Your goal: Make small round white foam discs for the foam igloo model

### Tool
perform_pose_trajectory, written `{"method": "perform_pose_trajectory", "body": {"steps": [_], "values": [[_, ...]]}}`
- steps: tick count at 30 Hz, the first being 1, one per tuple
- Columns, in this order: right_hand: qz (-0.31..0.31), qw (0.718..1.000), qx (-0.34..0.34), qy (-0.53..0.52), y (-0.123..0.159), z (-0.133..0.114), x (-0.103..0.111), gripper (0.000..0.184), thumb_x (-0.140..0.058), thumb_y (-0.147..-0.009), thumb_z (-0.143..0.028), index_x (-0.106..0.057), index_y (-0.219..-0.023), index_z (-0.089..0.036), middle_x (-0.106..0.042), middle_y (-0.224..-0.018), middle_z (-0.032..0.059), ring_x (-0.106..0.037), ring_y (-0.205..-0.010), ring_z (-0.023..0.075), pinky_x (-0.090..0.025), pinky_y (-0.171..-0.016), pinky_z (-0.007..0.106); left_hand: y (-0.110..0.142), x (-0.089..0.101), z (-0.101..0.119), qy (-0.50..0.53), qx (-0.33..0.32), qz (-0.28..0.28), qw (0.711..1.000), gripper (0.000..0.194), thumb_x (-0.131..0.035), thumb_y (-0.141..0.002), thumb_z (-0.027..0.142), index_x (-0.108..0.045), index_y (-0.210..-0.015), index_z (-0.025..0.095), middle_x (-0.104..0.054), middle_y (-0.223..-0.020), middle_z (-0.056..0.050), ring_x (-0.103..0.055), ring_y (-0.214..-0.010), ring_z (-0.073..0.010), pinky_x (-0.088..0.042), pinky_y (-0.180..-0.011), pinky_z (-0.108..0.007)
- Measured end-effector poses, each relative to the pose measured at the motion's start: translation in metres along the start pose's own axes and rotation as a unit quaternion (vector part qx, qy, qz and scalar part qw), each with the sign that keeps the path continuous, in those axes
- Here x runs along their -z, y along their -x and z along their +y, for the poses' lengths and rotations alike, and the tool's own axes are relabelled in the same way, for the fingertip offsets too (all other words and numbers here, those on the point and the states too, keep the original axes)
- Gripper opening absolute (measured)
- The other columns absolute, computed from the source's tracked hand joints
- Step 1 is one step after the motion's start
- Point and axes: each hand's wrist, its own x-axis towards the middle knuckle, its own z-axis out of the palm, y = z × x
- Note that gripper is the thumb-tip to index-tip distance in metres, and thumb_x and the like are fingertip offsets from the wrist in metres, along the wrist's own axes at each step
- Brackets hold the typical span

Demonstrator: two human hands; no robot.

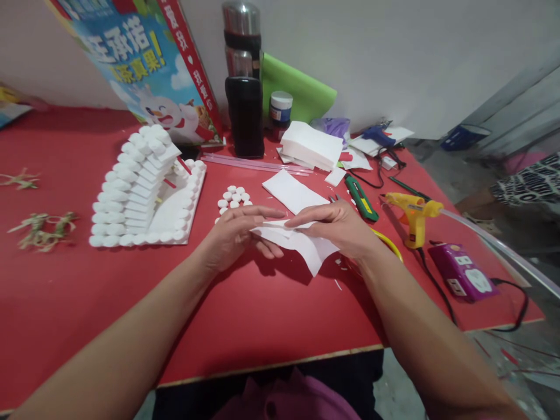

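Above the middle of the red table, a bent sheet of white paper (pixel 312 251) is held between my two hands, with its near corner hanging down. My left hand (pixel 231 236) grips the left end, fingers above and below the edge. My right hand (pixel 339 224) pinches the upper right part from above. Just beyond my left hand lie several round white pieces (pixel 234 197), some hidden by its fingers. A flat white rectangle (pixel 295 191) rests behind the paper. To the left stands a white model with steps (pixel 144 195), edged with similar round pieces.
Right of my hands are a green utility knife (pixel 361 198), a yellow glue gun (pixel 411 213) and a purple box (pixel 462 271) with cords. A paper stack (pixel 311 144), dark phone (pixel 245 116) and steel flask (pixel 241 26) stand behind. Straw figures (pixel 46 230) lie left.
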Motion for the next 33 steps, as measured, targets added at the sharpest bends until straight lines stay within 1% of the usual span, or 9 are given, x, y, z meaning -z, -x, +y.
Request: {"method": "perform_pose_trajectory", "body": {"steps": [3, 9, 11, 13, 16, 19, 23, 29, 33], "values": [[-0.019, 1.000, 0.018, 0.015, -0.001, 0.000, 0.000, 0.021, -0.075, -0.080, -0.018, -0.088, -0.094, -0.026, -0.081, -0.097, 0.0041, -0.069, -0.082, 0.0172, -0.049, -0.065, 0.026, -0.001, -0.001, -0.002, -0.018, 0.032, 0.018, 0.999, 0.033, -0.084, -0.082, 0.036, -0.077, -0.097, 0.007, -0.080, -0.071, -0.012, -0.078, -0.057, -0.0249, -0.062, -0.049, -0.025], [-0.050, 0.998, 0.030, 0.039, 0.001, -0.001, 0.007, 0.016, -0.075, -0.080, -0.018, -0.087, -0.088, -0.024, -0.082, -0.092, 0.0050, -0.072, -0.089, 0.0198, -0.053, -0.077, 0.030, -0.001, 0.002, -0.005, -0.025, 0.076, 0.011, 0.997, 0.033, -0.092, -0.074, 0.026, -0.071, -0.094, 0.010, -0.079, -0.069, -0.010, -0.079, -0.058, -0.0248, -0.063, -0.052, -0.025], [-0.012, 0.999, 0.009, 0.034, 0.001, -0.001, 0.014, 0.013, -0.075, -0.077, -0.018, -0.086, -0.083, -0.022, -0.081, -0.088, 0.0056, -0.071, -0.079, 0.0187, -0.051, -0.068, 0.028, -0.002, 0.003, -0.005, -0.041, 0.073, 0.024, 0.996, 0.030, -0.090, -0.076, 0.024, -0.069, -0.093, 0.011, -0.079, -0.066, -0.010, -0.078, -0.057, -0.0243, -0.063, -0.052, -0.024], [0.064, 0.998, -0.004, 0.002, 0.001, -0.001, 0.022, 0.010, -0.075, -0.076, -0.020, -0.084, -0.082, -0.020, -0.081, -0.085, 0.0055, -0.068, -0.068, 0.0162, -0.047, -0.059, 0.026, -0.001, 0.005, -0.005, -0.061, 0.056, 0.045, 0.996, 0.026, -0.086, -0.080, 0.023, -0.069, -0.095, 0.011, -0.078, -0.063, -0.010, -0.078, -0.058, -0.0235, -0.062, -0.052, -0.023], [0.130, 0.989, -0.024, -0.068, -0.001, -0.002, 0.030, 0.020, -0.076, -0.083, -0.035, -0.081, -0.097, -0.021, -0.082, -0.088, 0.0069, -0.069, -0.065, 0.0173, -0.047, -0.055, 0.026, -0.001, 0.006, -0.005, -0.086, 0.030, 0.067, 0.994, 0.021, -0.081, -0.085, 0.022, -0.069, -0.098, 0.012, -0.078, -0.063, -0.010, -0.078, -0.058, -0.0225, -0.062, -0.053, -0.022], [0.074, 0.995, -0.057, -0.046, -0.002, -0.003, 0.025, 0.037, -0.079, -0.086, -0.050, -0.079, -0.111, -0.023, -0.082, -0.091, 0.0070, -0.072, -0.074, 0.0192, -0.051, -0.062, 0.027, 0.001, 0.003, -0.004, -0.103, 0.029, 0.065, 0.992, 0.020, -0.080, -0.087, 0.023, -0.068, -0.098, 0.012, -0.078, -0.064, -0.010, -0.077, -0.055, -0.0218, -0.062, -0.052, -0.023], [-0.002, 0.997, -0.071, 0.042, -0.003, 0.001, 0.011, 0.040, -0.093, -0.072, -0.041, -0.084, -0.105, -0.021, -0.081, -0.089, 0.0038, -0.069, -0.074, 0.0164, -0.051, -0.067, 0.027, 0.003, -0.002, -0.004, -0.126, 0.027, 0.061, 0.990, 0.022, -0.081, -0.087, 0.026, -0.069, -0.099, 0.012, -0.078, -0.064, -0.010, -0.075, -0.052, -0.0207, -0.061, -0.051, -0.023], [0.039, 0.998, -0.022, 0.040, -0.001, 0.003, 0.007, 0.030, -0.091, -0.073, -0.037, -0.088, -0.099, -0.024, -0.081, -0.088, 0.0033, -0.066, -0.072, 0.0158, -0.047, -0.062, 0.027, 0.001, -0.002, -0.004, -0.083, -0.006, 0.089, 0.993, 0.029, -0.090, -0.076, 0.027, -0.080, -0.097, 0.010, -0.080, -0.069, -0.009, -0.072, -0.047, -0.0195, -0.059, -0.043, -0.025], [0.038, 0.996, 0.015, 0.075, 0.000, -0.001, 0.008, 0.021, -0.084, -0.077, -0.027, -0.088, -0.097, -0.024, -0.082, -0.092, 0.0049, -0.069, -0.077, 0.0184, -0.047, -0.063, 0.028, -0.002, 0.004, -0.004, -0.019, 0.002, 0.097, 0.995, 0.028, -0.092, -0.074, 0.024, -0.083, -0.096, 0.009, -0.079, -0.066, -0.010, -0.071, -0.050, -0.0157, -0.060, -0.050, -0.021]]}}
